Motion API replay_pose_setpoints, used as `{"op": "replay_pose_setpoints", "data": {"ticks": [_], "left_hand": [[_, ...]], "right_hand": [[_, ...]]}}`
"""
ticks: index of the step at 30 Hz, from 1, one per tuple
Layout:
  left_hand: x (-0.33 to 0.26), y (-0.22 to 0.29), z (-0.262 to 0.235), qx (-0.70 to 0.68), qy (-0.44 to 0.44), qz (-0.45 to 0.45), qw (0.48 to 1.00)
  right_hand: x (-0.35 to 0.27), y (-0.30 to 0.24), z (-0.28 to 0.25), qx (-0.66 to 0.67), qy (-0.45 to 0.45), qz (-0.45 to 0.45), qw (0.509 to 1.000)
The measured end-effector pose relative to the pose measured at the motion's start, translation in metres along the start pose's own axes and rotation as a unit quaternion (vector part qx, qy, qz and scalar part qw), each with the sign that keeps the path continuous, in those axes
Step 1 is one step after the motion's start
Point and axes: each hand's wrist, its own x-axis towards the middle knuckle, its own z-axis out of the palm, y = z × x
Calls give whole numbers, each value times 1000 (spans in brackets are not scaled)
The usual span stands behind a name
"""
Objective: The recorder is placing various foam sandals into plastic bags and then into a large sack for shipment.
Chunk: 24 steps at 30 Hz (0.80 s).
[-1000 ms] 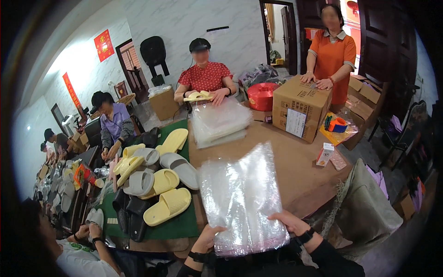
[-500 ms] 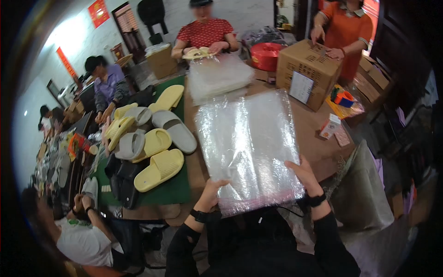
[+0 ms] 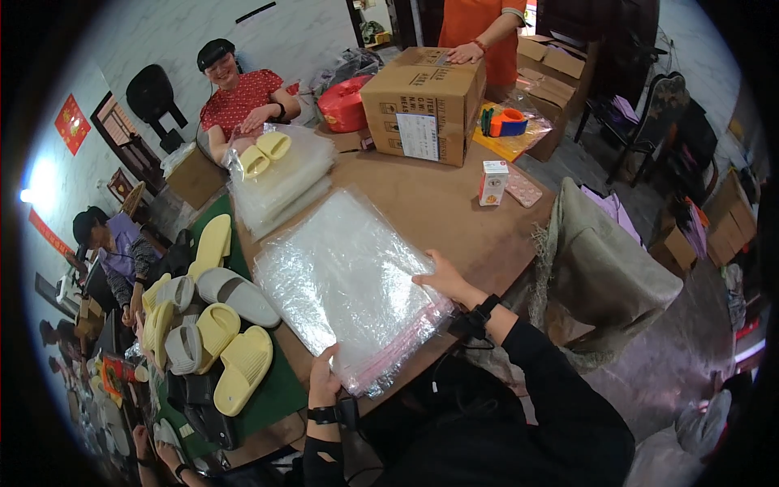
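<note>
A thick stack of clear plastic bags (image 3: 341, 260), pinkish along its near edge, lies slanted on the brown table in front of me. My left hand (image 3: 324, 380) grips the stack's near left corner, thumb on top. At the right edge, my right hand (image 3: 448, 277) has its thumb over the bags and the other fingers hidden beneath. To the left, yellow slippers (image 3: 243, 369), grey slippers (image 3: 235, 296) and black slippers (image 3: 209, 410) are piled on a green mat (image 3: 286, 390). Beyond my stack sits a second pile of clear bags (image 3: 284, 191), topped by small yellow slippers (image 3: 274, 146) inside plastic.
A cardboard box (image 3: 422, 101) stands at the far side, a co-worker's hand (image 3: 465, 53) on it. Nearby are a red roll (image 3: 342, 104), an orange-and-blue tape dispenser (image 3: 505, 123) and a small white carton (image 3: 492, 183). Grey sacking (image 3: 600, 268) hangs at the right.
My view has swung right. The bag stack now lies turned, lower on the table, still between my hands. The co-worker across has moved the yellow slippers onto the far bag pile.
</note>
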Motion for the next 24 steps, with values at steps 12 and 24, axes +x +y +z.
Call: {"op": "replay_pose_setpoints", "data": {"ticks": [12,24], "left_hand": [[-32,0,30,90,6,75,993],[-54,25,45,451,251,441,734]], "right_hand": [[-4,4,-5,-21,18,5,1000],[-103,-88,72,-230,-49,-365,901]]}}
